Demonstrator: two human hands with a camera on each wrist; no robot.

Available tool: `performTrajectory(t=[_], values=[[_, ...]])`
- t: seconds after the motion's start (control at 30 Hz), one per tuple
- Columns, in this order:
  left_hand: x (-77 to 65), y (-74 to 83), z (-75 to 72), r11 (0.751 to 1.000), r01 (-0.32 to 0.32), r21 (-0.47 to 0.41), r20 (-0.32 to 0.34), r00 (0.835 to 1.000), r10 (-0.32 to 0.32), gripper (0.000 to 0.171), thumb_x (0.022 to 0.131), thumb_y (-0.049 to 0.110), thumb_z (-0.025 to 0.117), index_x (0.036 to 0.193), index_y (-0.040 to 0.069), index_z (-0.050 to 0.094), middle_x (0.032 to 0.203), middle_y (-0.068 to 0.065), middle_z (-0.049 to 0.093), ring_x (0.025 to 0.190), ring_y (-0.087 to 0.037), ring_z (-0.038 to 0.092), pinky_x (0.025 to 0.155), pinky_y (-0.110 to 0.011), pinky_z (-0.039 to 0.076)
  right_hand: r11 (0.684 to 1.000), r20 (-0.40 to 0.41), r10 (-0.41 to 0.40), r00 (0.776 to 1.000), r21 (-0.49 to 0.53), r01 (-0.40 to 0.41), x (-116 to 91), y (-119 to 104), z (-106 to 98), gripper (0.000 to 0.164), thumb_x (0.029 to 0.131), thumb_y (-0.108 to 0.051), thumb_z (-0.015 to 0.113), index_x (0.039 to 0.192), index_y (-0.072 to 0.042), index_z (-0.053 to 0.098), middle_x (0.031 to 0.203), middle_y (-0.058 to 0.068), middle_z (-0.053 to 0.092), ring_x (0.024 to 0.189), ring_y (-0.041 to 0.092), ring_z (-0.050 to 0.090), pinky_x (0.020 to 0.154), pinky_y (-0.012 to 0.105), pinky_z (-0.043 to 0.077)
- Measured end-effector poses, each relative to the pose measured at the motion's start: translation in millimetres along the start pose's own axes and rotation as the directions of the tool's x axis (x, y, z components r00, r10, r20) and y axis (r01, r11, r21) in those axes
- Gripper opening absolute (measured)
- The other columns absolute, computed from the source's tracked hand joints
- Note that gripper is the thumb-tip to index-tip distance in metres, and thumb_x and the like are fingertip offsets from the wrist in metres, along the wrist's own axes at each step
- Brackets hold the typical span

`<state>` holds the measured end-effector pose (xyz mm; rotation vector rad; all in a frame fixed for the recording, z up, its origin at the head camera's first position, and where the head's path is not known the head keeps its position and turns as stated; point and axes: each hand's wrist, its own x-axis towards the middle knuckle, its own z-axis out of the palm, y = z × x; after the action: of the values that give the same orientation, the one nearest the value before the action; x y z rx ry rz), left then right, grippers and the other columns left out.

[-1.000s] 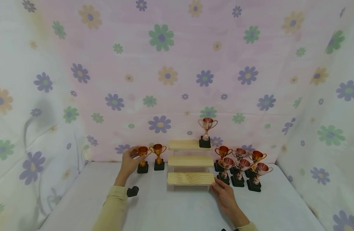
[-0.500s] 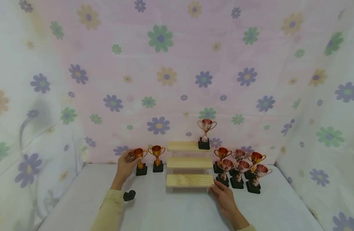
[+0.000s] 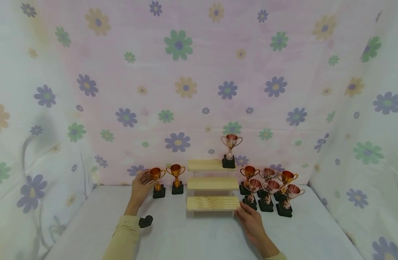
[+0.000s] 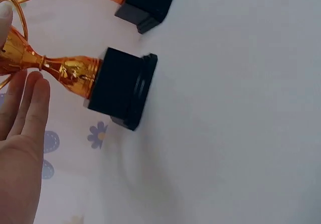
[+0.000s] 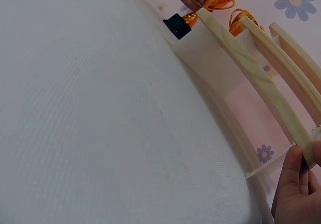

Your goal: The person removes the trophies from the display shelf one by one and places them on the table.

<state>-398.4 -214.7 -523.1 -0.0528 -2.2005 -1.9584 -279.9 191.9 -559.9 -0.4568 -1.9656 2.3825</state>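
Note:
My left hand (image 3: pixel 141 189) holds a gold trophy cup (image 4: pixel 75 76) by its bowl, thumb on one side and straight fingers on the other. Its black square base (image 3: pixel 158 192) is at the white tabletop, left of the stand. A second gold trophy cup (image 3: pixel 176 177) stands upright just right of it. My right hand (image 3: pixel 252 222) pinches the right end of the lowest step of a three-step wooden display stand (image 3: pixel 213 203), thumb above and fingers beneath, as the right wrist view (image 5: pixel 296 189) shows. On the top step's right end stands a rose-gold trophy cup (image 3: pixel 230 146).
Right of the stand, several gold and rose-gold trophy cups (image 3: pixel 269 191) stand close together, near my right hand. A flowered cloth backdrop (image 3: pixel 186 86) rises behind the table and at both sides. White cloth (image 3: pixel 199 238) covers the tabletop.
The left hand has shifted the gold trophy cup slightly left, widening the gap to the second gold one; in the last half second it barely moves. The right hand keeps its place on the stand.

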Motion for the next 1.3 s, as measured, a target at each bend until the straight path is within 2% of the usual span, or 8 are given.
performTrajectory(t=[0.23, 0.37, 0.47, 0.53, 0.67, 0.83, 1.07, 1.3], values=[[-11.8, 2.7, -0.8, 0.997, -0.061, -0.04, -0.098, 0.994, 0.057, 0.08, 0.087, 0.004, 0.08, 0.154, 0.004, 0.037, 0.147, -0.022, 0.05, 0.137, -0.035, 0.047, 0.119, -0.046, 0.039, 1.0, -0.015, -0.001, 1.0, -0.002, 0.0, 2.4, -1.0, -4.2, 0.052, 0.105, -0.012, 0.056, 0.148, 0.011, 0.04, 0.152, 0.033, 0.041, 0.126, 0.028, 0.06, 0.106, 0.035, 0.053], [-13.7, 29.1, 14.6, 0.945, -0.313, -0.094, -0.307, 0.912, 0.271, 0.062, 0.088, 0.004, 0.079, 0.143, -0.003, 0.05, 0.136, -0.025, 0.059, 0.126, -0.036, 0.055, 0.114, -0.04, 0.046, 1.0, -0.013, -0.01, 1.0, -0.005, 0.01, 1.2, -1.8, -5.1, 0.051, 0.105, -0.012, 0.056, 0.148, 0.011, 0.04, 0.151, 0.033, 0.041, 0.121, 0.022, 0.062, 0.105, 0.035, 0.054], [-11.0, 65.0, 41.3, 0.873, -0.464, -0.151, -0.329, 0.856, 0.398, 0.051, 0.089, 0.0, 0.076, 0.134, -0.01, 0.054, 0.125, -0.031, 0.06, 0.115, -0.035, 0.061, 0.102, -0.026, 0.055, 1.0, -0.008, -0.011, 1.0, -0.004, 0.011, 1.2, -2.7, -5.3, 0.051, 0.105, -0.013, 0.056, 0.149, 0.01, 0.041, 0.152, 0.032, 0.042, 0.118, 0.019, 0.063, 0.104, 0.033, 0.054], [-11.9, 92.8, 65.2, 0.853, -0.469, -0.229, -0.248, 0.876, 0.415, 0.05, 0.089, -0.005, 0.074, 0.133, -0.013, 0.053, 0.124, -0.035, 0.058, 0.114, -0.037, 0.062, 0.097, -0.022, 0.056, 1.0, -0.005, -0.008, 1.0, -0.001, 0.008, 1.8, -2.7, -5.7, 0.052, 0.105, -0.014, 0.056, 0.149, 0.01, 0.04, 0.152, 0.032, 0.041, 0.12, 0.02, 0.063, 0.104, 0.034, 0.054], [-18.9, 142.9, 114.1, 0.912, -0.238, -0.335, 0.047, 0.962, 0.268, 0.057, 0.091, -0.005, 0.071, 0.143, -0.007, 0.048, 0.137, -0.034, 0.053, 0.128, -0.044, 0.055, 0.099, -0.025, 0.056, 1.0, 0.004, -0.011, 1.0, -0.001, 0.011, 2.0, -2.2, -5.4, 0.052, 0.105, -0.013, 0.057, 0.148, 0.011, 0.04, 0.153, 0.033, 0.04, 0.121, 0.021, 0.062, 0.104, 0.033, 0.054], [-15.1, 172.5, 168.3, 0.97, -0.05, -0.237, 0.302, 0.945, 0.122, 0.07, 0.092, 0.008, 0.075, 0.152, 0.002, 0.04, 0.15, -0.026, 0.047, 0.139, -0.042, 0.046, 0.113, -0.048, 0.047, 0.999, 0.015, -0.025, 1.0, 0.023, 0.025, 2.5, -1.8, -4.4, 0.053, 0.104, -0.012, 0.057, 0.148, 0.013, 0.04, 0.152, 0.034, 0.04, 0.118, 0.019, 0.063, 0.101, 0.03, 0.056], [-0.6, 174.4, 230.6, 0.986, -0.025, -0.166, 0.28, 0.957, 0.071, 0.073, 0.086, 0.011, 0.081, 0.149, 0.004, 0.044, 0.144, -0.021, 0.05, 0.133, -0.038, 0.049, 0.109, -0.048, 0.05, 1.0, 0.014, -0.006, 1.0, 0.03, 0.006, 2.2, 1.8, -3.0, 0.052, 0.104, -0.012, 0.058, 0.148, 0.012, 0.041, 0.151, 0.033, 0.043, 0.115, 0.016, 0.064, 0.1, 0.03, 0.056], [4.8, 175.8, 254.9, 0.976, -0.06, -0.21, 0.185, 0.978, 0.1, 0.066, 0.083, 0.01, 0.083, 0.141, 0.002, 0.052, 0.131, -0.019, 0.058, 0.121, -0.037, 0.057, 0.102, -0.045, 0.055, 0.999, 0.025, -0.007, 1.0, 0.036, 0.006, 0.8, 2.4, -2.5, 0.053, 0.104, -0.011, 0.058, 0.148, 0.012, 0.04, 0.151, 0.033, 0.042, 0.115, 0.017, 0.064, 0.102, 0.032, 0.056]])
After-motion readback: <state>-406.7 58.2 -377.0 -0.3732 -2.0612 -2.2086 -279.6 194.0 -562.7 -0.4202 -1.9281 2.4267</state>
